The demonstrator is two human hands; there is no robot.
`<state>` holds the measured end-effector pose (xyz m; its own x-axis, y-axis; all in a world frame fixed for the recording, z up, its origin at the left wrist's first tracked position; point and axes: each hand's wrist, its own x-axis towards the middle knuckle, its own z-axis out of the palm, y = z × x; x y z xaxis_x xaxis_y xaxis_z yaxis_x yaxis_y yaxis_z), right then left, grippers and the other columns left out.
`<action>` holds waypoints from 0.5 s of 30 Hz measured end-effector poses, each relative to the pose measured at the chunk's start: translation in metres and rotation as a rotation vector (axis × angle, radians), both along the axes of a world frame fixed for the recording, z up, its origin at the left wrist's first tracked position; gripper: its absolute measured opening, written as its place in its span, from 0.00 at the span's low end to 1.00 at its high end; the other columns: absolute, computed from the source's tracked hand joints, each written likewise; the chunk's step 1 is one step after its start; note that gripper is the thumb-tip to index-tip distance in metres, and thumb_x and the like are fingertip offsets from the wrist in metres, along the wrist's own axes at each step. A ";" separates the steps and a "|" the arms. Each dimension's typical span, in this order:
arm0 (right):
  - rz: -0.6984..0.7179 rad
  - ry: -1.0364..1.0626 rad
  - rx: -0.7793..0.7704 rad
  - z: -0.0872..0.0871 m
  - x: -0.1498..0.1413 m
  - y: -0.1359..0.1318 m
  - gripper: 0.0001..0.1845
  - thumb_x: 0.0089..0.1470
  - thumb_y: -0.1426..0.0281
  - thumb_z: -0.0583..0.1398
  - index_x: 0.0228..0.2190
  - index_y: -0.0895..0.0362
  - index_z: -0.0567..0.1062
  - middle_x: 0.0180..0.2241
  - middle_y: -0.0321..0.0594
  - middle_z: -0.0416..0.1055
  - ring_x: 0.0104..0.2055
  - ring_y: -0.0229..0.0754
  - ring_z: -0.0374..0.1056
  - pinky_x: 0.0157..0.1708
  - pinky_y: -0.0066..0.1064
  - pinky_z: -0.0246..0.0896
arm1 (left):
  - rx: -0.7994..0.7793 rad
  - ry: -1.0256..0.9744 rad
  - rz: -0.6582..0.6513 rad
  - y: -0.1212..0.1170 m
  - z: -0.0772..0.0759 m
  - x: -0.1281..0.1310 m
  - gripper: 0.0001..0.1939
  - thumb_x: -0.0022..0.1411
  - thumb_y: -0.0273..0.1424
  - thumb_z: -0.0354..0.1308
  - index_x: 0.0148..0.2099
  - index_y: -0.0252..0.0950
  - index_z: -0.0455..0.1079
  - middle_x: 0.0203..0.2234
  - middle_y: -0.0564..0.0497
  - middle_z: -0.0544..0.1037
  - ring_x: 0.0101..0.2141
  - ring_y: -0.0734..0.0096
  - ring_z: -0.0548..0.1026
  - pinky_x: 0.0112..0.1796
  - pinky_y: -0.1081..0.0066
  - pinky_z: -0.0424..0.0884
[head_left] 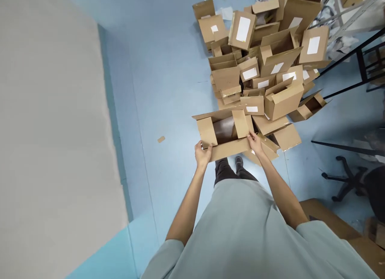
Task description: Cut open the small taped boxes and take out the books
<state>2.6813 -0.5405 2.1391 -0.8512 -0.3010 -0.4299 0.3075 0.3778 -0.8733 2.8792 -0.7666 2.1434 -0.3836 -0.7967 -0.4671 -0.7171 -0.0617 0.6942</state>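
Between my two hands, at about waist height, is a cardboard box (228, 148) with its flaps standing out and its inside facing up. My left hand (203, 154) grips its near left corner, thumb on the flap. At the near right corner my right hand (255, 142) pinches the box edge. Something pale and flat shows at the bottom of the box, too unclear to name. Just beyond, a pile of cardboard boxes (226, 76) lies on the blue floor, several open and many with white labels.
A pale wall (60, 130) runs along the left. On the right stand a metal shelf (356, 16), thin black metal legs (343, 146) and a wheeled chair base (345, 178). A small cardboard scrap (161, 139) lies on the blue floor (174, 90). More cardboard (327, 219) sits at lower right.
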 end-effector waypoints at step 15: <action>0.010 -0.102 0.218 -0.218 -0.185 -0.161 0.37 0.59 0.67 0.62 0.68 0.60 0.79 0.69 0.46 0.79 0.76 0.53 0.67 0.81 0.48 0.53 | 0.048 -0.042 -0.109 -0.167 -0.239 -0.206 0.28 0.69 0.33 0.68 0.68 0.34 0.71 0.65 0.35 0.74 0.64 0.47 0.78 0.69 0.54 0.71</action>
<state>2.4958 -0.7019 1.9211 -0.7975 -0.1998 -0.5693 0.3854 0.5574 -0.7354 2.6732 -0.9338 1.9048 -0.4461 -0.7273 -0.5215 -0.7499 -0.0143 0.6614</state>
